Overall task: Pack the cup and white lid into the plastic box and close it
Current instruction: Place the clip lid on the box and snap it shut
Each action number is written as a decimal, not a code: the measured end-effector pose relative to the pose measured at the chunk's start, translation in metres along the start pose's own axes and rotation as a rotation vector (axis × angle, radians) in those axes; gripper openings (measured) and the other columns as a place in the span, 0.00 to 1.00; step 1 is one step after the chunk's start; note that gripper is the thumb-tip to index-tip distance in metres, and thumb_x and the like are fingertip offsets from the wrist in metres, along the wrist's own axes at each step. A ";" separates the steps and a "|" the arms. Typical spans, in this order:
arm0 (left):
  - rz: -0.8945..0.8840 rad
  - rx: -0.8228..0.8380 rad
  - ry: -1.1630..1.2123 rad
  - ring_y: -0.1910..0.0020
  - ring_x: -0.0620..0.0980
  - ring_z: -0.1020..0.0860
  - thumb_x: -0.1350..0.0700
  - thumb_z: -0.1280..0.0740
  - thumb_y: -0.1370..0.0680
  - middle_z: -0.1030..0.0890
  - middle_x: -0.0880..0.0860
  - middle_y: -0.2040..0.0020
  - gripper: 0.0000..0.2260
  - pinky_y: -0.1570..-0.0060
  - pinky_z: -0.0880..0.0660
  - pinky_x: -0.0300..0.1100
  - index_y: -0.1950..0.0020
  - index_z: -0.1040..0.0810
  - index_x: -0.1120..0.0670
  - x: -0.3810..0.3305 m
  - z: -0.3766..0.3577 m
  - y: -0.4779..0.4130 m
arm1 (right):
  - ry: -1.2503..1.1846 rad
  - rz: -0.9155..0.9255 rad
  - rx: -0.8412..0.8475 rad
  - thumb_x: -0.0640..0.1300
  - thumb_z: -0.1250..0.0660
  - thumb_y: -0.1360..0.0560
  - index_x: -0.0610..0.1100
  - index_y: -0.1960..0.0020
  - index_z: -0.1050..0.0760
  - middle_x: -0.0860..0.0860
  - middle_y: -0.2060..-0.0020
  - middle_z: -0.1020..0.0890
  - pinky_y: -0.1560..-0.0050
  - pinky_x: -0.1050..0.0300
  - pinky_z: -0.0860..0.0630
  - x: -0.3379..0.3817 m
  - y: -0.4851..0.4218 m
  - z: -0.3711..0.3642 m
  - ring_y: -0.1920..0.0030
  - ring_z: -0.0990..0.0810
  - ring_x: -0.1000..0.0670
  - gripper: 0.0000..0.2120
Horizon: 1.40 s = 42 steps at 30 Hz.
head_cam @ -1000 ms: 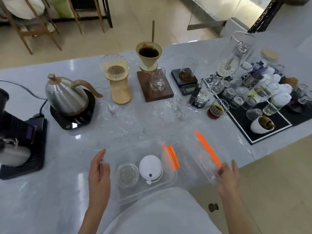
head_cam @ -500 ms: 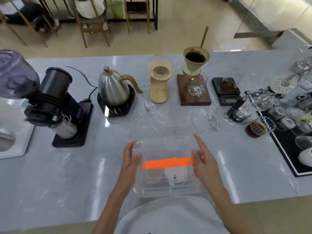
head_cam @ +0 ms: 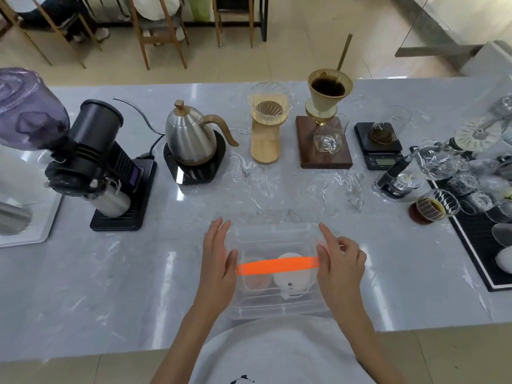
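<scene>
Marble counter [head_cam: 138, 273] held the plastic box [head_cam: 277, 306] at six o'clock, cup [head_cam: 256, 281] and white lid [head_cam: 291, 278] inside, my left hand [head_cam: 219, 267] flat-fingered and right hand [head_cam: 339, 270] loosely curled pressing its cover [head_cam: 274, 236], so I judged only latching remained.

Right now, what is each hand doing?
Left hand: open, flat against the box side.
Right hand: fingers on the orange strap end; grip cannot be told.

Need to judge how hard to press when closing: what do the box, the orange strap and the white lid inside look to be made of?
Plastic box: clear, thin glossy plastic; contents show through and its ribs catch highlights. Orange strap: seemingly translucent, smooth plastic, glowing in the light. White lid: opaque matte white, probably plastic or silicone; unclear through the cover.
</scene>
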<state>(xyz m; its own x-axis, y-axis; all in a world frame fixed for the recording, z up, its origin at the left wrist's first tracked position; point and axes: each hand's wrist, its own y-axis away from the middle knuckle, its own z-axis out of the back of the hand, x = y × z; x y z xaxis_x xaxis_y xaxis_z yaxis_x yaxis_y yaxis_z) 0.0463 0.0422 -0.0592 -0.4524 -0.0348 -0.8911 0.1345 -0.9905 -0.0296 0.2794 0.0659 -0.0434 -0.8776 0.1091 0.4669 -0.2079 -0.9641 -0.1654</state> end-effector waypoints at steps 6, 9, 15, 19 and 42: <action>0.559 -0.012 0.277 0.21 0.49 0.39 0.38 0.26 0.31 0.41 0.46 0.20 0.47 0.29 0.38 0.48 0.18 0.48 0.42 -0.003 0.020 0.002 | -0.543 -0.303 0.319 0.57 0.31 0.25 0.64 0.23 0.46 0.48 0.24 0.38 0.26 0.42 0.40 -0.027 -0.016 0.005 0.24 0.40 0.46 0.36; 0.797 0.128 0.497 0.30 0.54 0.25 0.37 0.24 0.31 0.27 0.51 0.26 0.46 0.30 0.30 0.53 0.19 0.39 0.48 -0.001 0.023 0.004 | -0.853 -0.567 0.519 0.64 0.28 0.32 0.67 0.23 0.48 0.54 0.22 0.39 0.30 0.50 0.36 -0.027 -0.011 0.011 0.25 0.36 0.54 0.43; 0.629 0.045 0.329 0.52 0.50 0.16 0.46 0.32 0.20 0.13 0.45 0.54 0.09 0.55 0.19 0.43 0.43 0.18 0.45 -0.013 0.020 0.001 | -0.859 -0.552 0.585 0.66 0.31 0.30 0.55 0.46 0.17 0.52 0.47 0.14 0.40 0.51 0.24 -0.022 -0.010 0.015 0.46 0.16 0.54 0.20; 0.533 -0.059 0.186 0.50 0.53 0.20 0.53 0.37 0.17 0.18 0.61 0.48 0.11 0.48 0.23 0.47 0.40 0.20 0.57 -0.023 0.009 0.001 | -0.848 -0.535 0.582 0.61 0.33 0.26 0.49 0.53 0.18 0.50 0.60 0.16 0.49 0.52 0.23 -0.021 -0.012 0.020 0.56 0.19 0.52 0.16; 0.440 -0.015 0.001 0.22 0.50 0.35 0.43 0.47 0.15 0.36 0.50 0.20 0.29 0.31 0.40 0.39 0.16 0.52 0.48 -0.015 -0.005 0.011 | -0.230 -0.161 0.350 0.50 0.49 0.16 0.42 0.31 0.31 0.47 0.53 0.18 0.55 0.53 0.30 -0.001 -0.003 0.010 0.48 0.19 0.41 0.19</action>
<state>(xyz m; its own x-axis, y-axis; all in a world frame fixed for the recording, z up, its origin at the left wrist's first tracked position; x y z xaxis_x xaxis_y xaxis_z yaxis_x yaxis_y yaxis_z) 0.0593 0.0325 -0.0486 -0.3483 -0.4530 -0.8207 0.3269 -0.8792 0.3465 0.2849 0.0660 -0.0347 -0.7191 0.2462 0.6498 -0.1409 -0.9674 0.2106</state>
